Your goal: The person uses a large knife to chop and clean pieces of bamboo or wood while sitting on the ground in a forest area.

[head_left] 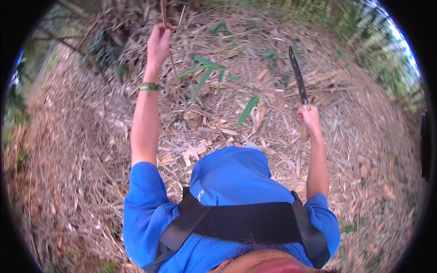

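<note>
My left hand (159, 48) is stretched far forward, its fingers closed around a thin brown stick (164, 12) that runs up past the top edge of the view. A green band circles that wrist. On the other side, my right hand (310, 119) grips the pale wooden handle of a long knife (298, 77). Its dark blade has a row of small holes and points forward, tip up, apart from the stick. Green bamboo leaves (207, 70) hang between the two hands, and a single broad leaf (248, 111) lies nearer my body.
Dry leaf litter and wood chips (198, 148) cover the sloping ground. Cut stalks (323, 86) lie beyond the knife. Darker branches and undergrowth (102, 50) stand at the far left, with green growth (382, 45) at the far right.
</note>
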The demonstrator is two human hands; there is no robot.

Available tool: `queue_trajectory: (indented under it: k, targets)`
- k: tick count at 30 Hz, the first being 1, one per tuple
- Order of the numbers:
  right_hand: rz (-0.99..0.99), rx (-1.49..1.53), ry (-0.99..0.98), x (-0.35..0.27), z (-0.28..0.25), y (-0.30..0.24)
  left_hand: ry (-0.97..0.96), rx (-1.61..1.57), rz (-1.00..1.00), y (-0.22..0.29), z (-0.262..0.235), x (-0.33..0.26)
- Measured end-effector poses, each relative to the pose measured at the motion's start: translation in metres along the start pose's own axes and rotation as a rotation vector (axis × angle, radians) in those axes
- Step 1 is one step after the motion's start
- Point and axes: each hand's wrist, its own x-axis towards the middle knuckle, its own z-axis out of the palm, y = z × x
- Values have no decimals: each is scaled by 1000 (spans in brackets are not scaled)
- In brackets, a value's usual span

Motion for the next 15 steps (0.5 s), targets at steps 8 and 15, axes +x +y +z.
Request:
queue_trajectory:
  k: [8, 15]
  targets:
    - [-81, 290, -414, -22, 132, -70, 393, -69, -38, 156, -117, 47]
    - [-185, 313, -897, -48, 236, -110, 280, 179, 5, 270, -190, 18]
